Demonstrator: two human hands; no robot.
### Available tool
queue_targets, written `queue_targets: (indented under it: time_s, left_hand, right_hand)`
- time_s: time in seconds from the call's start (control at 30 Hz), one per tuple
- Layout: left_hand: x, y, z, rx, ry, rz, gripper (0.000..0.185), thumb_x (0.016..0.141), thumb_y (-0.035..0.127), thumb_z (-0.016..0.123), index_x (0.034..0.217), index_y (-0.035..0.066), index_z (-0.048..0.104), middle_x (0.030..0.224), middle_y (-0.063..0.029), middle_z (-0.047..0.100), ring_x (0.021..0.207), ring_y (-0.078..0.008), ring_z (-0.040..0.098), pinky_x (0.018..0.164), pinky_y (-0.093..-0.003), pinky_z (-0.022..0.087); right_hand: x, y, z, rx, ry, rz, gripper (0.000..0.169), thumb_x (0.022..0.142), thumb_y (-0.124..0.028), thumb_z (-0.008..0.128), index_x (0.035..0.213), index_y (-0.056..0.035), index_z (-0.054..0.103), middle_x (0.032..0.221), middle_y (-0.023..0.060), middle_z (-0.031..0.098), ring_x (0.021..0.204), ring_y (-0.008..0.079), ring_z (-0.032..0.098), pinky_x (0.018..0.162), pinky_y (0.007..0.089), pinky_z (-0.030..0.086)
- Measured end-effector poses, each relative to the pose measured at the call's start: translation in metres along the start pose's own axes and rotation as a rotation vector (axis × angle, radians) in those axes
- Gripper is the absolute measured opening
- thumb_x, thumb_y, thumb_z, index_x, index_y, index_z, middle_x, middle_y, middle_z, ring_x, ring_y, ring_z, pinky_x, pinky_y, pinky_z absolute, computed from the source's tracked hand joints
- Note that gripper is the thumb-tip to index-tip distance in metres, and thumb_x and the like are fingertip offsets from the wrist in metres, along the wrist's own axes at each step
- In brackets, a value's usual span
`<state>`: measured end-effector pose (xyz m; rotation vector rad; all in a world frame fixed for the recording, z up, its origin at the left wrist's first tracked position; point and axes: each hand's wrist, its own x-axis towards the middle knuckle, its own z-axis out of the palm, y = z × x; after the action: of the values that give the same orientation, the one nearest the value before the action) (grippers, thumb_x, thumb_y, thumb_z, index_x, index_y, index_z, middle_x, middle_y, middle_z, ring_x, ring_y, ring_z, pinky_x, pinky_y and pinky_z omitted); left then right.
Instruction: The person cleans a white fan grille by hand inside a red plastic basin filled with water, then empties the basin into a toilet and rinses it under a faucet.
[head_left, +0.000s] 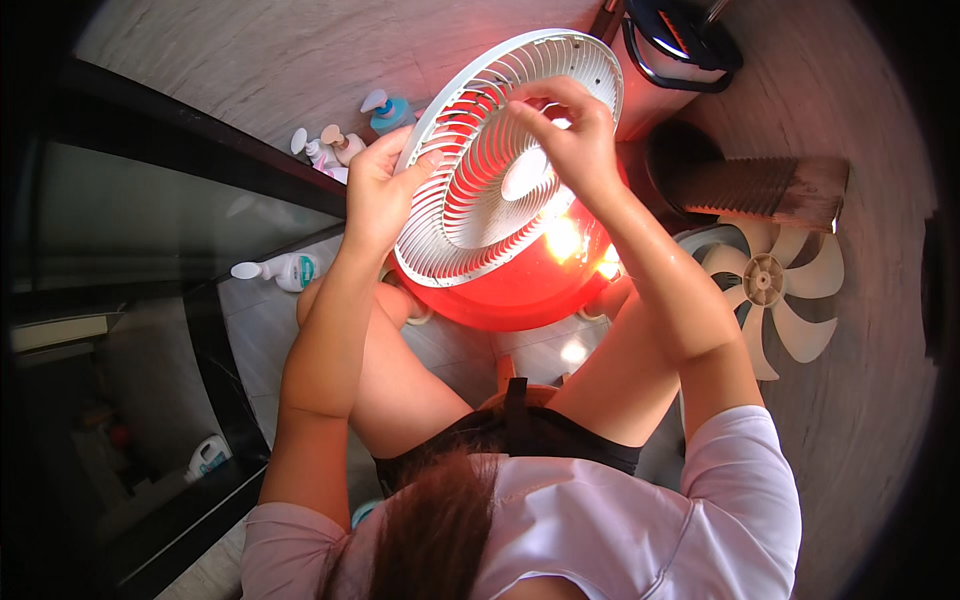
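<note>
A round white fan grille (501, 201) is tilted over a red plastic basin (487, 306), its concave side facing me. My left hand (382, 187) grips the rim on the left, thumb on the inner side. Over the upper right of the grille is my right hand (577, 131), with fingers bent and thumb and fingertips close together near the ribs. Whether those fingertips pinch something small is unclear. Through the ribs I see the red of the basin, and bright light glares off its right side.
Pump bottles (390, 114) stand by the wall, beside a black-framed glass partition (202, 139). A white bottle (289, 270) lies on the tiled floor. To the right are a fan blade (763, 279), a ridged washboard (772, 191) and a bucket (679, 49). A stool (525, 395) is under me.
</note>
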<state>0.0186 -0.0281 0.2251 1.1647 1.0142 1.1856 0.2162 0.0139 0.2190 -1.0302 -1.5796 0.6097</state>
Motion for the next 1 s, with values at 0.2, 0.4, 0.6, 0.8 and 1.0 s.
queue_targets:
  time_s: [0.2, 0.4, 0.6, 0.8, 1.0]
  left_hand:
    - [-0.002, -0.006, 0.017, -0.032, -0.002, 0.061, 0.035, 0.079, -0.007, 0.055, 0.113, -0.007, 0.05, 0.101, -0.0096, 0.06, 0.088, -0.0114, 0.057, 0.077, -0.0234, 0.046]
    - [-0.011, -0.003, 0.033, 0.06, 0.036, 0.152, 0.04, 0.075, -0.009, 0.051, 0.115, -0.007, 0.049, 0.101, -0.0083, 0.06, 0.088, -0.0103, 0.057, 0.077, -0.0229, 0.046]
    - [-0.009, -0.002, 0.033, 0.015, 0.041, 0.134, 0.039, 0.075, -0.01, 0.049, 0.113, -0.008, 0.05, 0.101, -0.0079, 0.06, 0.088, -0.0102, 0.057, 0.076, -0.0226, 0.046]
    - [-0.006, -0.004, 0.028, 0.001, 0.083, 0.166, 0.036, 0.077, -0.008, 0.049, 0.113, -0.008, 0.05, 0.1, -0.0114, 0.06, 0.084, -0.0125, 0.058, 0.07, -0.022, 0.048]
    - [-0.006, -0.005, 0.023, -0.004, 0.114, 0.184, 0.039, 0.074, -0.011, 0.052, 0.113, -0.009, 0.05, 0.101, -0.0099, 0.06, 0.089, -0.0119, 0.057, 0.079, -0.0238, 0.046]
  right_hand:
    - [-0.002, -0.007, 0.014, -0.169, 0.047, -0.031, 0.012, 0.067, -0.014, 0.069, 0.073, -0.0039, 0.066, 0.068, 0.0092, 0.059, 0.061, 0.0209, 0.057, 0.057, 0.0303, 0.045]
    - [-0.001, 0.0, 0.016, -0.222, 0.08, -0.116, 0.009, 0.065, -0.01, 0.066, 0.072, -0.0044, 0.066, 0.069, 0.0085, 0.059, 0.064, 0.0247, 0.056, 0.059, 0.034, 0.046]
    - [0.0, 0.003, 0.013, -0.316, 0.06, -0.165, 0.008, 0.064, -0.009, 0.064, 0.071, -0.0051, 0.066, 0.069, 0.0082, 0.059, 0.066, 0.0258, 0.056, 0.062, 0.0349, 0.046]
    - [0.005, 0.0, -0.002, 0.031, -0.028, 0.234, 0.008, 0.07, -0.006, 0.058, 0.071, 0.0009, 0.062, 0.074, 0.0094, 0.061, 0.071, 0.0176, 0.062, 0.061, 0.0292, 0.05]
    - [0.012, -0.006, -0.015, 0.885, -0.115, 0.651, 0.018, 0.075, 0.001, 0.048, 0.091, 0.0086, 0.05, 0.084, 0.0204, 0.059, 0.074, 0.0254, 0.063, 0.064, 0.0319, 0.054]
